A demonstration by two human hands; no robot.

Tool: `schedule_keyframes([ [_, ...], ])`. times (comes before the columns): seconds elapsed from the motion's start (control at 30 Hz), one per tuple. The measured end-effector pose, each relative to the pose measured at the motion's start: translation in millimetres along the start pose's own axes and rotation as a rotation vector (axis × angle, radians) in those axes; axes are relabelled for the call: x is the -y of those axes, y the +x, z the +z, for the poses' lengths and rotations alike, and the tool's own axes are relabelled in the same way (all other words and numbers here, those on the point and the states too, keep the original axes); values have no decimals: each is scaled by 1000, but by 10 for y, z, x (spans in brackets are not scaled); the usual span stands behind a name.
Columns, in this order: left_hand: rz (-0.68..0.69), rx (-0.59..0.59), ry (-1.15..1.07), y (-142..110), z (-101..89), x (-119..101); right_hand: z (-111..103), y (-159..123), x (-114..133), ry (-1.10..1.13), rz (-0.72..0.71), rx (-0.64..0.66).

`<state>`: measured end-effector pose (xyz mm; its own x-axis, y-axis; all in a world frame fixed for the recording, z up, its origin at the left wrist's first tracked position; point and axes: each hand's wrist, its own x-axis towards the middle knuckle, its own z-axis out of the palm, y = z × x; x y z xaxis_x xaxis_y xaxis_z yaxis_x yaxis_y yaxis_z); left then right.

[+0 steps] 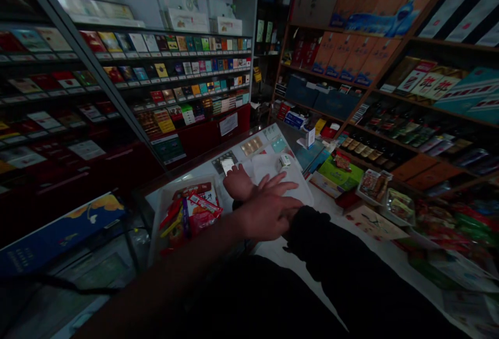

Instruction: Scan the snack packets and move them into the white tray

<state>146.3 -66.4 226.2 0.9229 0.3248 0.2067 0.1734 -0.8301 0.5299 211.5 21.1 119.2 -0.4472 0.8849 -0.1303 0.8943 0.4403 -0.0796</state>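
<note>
My left hand (265,218) reaches across my right wrist from a bare forearm. Its thumb side pinches the cuff of the black sleeve (312,224) on my right arm, while the far fingers stick out, spread. Beyond it, my right hand (238,183) shows only in part, its fingers curled over the counter. By those fingertips is a small white patch (227,166), pixelated, and whether it is held cannot be made out. A white tray (302,185) lies just past my hands, with a small white-and-green box (284,161) on it.
To the left stands a bin (158,219) of packaged snacks. Cigarette shelves (179,76) line the back wall. Shelves with orange boxes (351,58) and bottles rise at the right. Snack trays (397,206) and a green box (339,172) crowd the right side. A blue box (58,235) lies left.
</note>
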Motion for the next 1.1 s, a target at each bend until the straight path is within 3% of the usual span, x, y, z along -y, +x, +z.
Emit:
schedule_keyframes([
  [0.13,280,125,-189,253,42,-465,-108,-19,-343,-44,119,-14],
  [0.27,460,157,-306,416,0,-785,-207,-89,-704,-133,324,-17],
  [0.33,458,133,-306,501,1,-899,-224,-159,-871,-148,402,-7],
  [0.47,257,31,-217,580,68,-1053,-197,-343,-1163,-131,526,14],
  [0.53,222,10,-194,561,122,-1108,-165,-437,-1284,-110,593,30],
  [0.73,255,93,-332,589,257,-1079,-7,-686,-1572,-58,761,41],
  [0.87,167,31,-307,675,297,-999,135,-783,-1707,-18,839,36],
  [1.03,166,231,-488,670,326,-910,250,-857,-1889,45,923,22],
  [1.1,116,175,-433,687,362,-805,258,-891,-1987,66,961,4],
])
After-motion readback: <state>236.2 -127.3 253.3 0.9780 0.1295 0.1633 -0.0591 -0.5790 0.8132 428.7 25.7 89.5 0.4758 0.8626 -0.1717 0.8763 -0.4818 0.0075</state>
